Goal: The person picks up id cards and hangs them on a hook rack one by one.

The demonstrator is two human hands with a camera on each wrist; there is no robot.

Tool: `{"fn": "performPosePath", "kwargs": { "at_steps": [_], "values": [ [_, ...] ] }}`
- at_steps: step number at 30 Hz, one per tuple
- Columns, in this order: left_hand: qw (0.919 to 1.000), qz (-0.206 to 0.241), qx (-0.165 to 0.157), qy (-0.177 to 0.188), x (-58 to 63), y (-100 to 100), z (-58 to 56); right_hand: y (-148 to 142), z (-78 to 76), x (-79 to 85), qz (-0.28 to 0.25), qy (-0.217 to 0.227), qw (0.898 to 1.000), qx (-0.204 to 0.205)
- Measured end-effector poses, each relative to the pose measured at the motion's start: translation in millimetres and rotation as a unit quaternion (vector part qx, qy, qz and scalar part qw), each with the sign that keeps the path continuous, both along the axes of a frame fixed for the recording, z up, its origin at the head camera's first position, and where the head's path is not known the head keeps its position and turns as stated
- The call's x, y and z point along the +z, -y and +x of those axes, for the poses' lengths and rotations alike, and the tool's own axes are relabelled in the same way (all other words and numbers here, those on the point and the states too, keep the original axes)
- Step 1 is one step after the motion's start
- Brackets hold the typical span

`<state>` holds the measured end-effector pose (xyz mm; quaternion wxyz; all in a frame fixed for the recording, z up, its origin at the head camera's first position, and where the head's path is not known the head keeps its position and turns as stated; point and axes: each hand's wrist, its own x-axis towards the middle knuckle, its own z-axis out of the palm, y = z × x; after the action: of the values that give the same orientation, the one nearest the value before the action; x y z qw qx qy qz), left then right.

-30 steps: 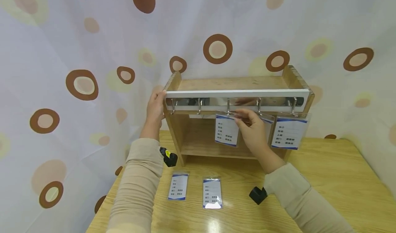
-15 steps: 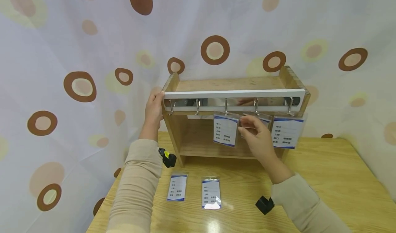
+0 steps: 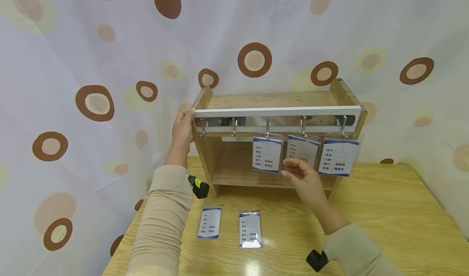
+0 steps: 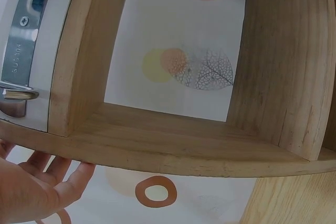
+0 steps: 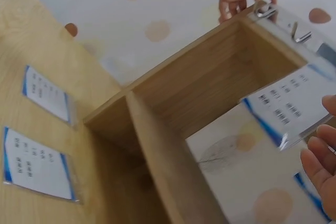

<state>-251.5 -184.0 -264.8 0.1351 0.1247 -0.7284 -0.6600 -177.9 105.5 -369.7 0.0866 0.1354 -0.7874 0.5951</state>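
My left hand point(image 3: 182, 130) rests against the left end of a wooden shelf point(image 3: 253, 183), fingertips touching the outer side panel point(image 4: 157, 156). Along the shelf's top front runs a white rail point(image 3: 253, 112) with several metal hooks. Three clear-sleeved badge cards hang from it: one on the middle hook point(image 3: 266, 156), one to its right point(image 3: 302, 146), and one at the right end point(image 3: 338, 158). Just in front of the middle-right card hovers my right hand point(image 3: 305, 182), fingers loosely bent with nothing between them. It covers that card's lower part in the head view.
Two more badge cards lie flat on the wooden table point(image 3: 395, 211) before the shelf, a left one point(image 3: 210, 222) and a right one point(image 3: 250, 229). The two leftmost hooks point(image 3: 233, 127) carry no cards. A spotted cloth point(image 3: 121, 56) hangs behind.
My right hand has let go of the middle-right card and moved down and slightly right, uncovering its upper part. My left hand has stayed at the shelf's left end.
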Motion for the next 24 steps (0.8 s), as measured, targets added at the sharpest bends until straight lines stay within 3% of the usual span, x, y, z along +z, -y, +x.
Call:
{"fn": "performPosePath", "kwargs": {
  "at_steps": [11, 19, 24],
  "values": [
    [1.0000, 0.003, 0.000, -0.005, -0.1, 0.8, -0.6, 9.0, -1.6, -45.7, -0.023, 0.072, 0.996, 0.045],
    [1.0000, 0.003, -0.004, -0.005, 0.1, 0.0, -0.3, 21.6, -6.4, -77.9, -0.048, 0.148, 0.985, 0.070],
    [0.9999, 0.010, 0.001, 0.001, 0.9, 0.3, -0.2, 28.8, -10.4, -96.5, -0.033, 0.172, 0.982, 0.077]
  ]
}}
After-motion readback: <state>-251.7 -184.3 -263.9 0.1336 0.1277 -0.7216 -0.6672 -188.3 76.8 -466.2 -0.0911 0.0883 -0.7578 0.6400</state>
